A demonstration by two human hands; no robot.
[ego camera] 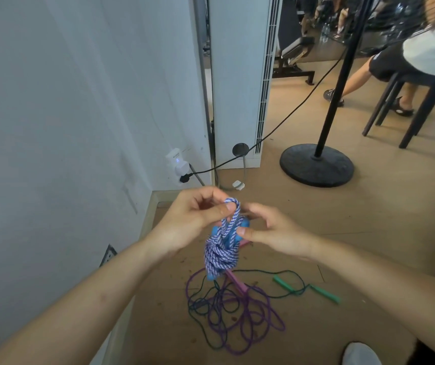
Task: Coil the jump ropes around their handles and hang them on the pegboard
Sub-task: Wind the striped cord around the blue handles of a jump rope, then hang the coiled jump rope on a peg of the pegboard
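Note:
A blue-and-white braided jump rope point(221, 255) is wound around its blue handles point(241, 227) and hangs in the air in front of me. My left hand point(198, 219) pinches the loop at the top of the rope between thumb and fingers. My right hand point(269, 230) holds the top of a blue handle with its thumb and fingertips. On the floor below lie a purple rope point(253, 322) with pink handles point(237, 281) and a dark green rope point(211, 306) with green handles point(325, 293), both loose and tangled together. No pegboard is in view.
A white wall point(66, 114) stands close on my left, with a plug adapter point(178, 164) and a black cable point(290, 114) running across. A fan stand with a round black base point(316, 164) stands ahead right. A person sits on a black stool point(408, 101) at the far right.

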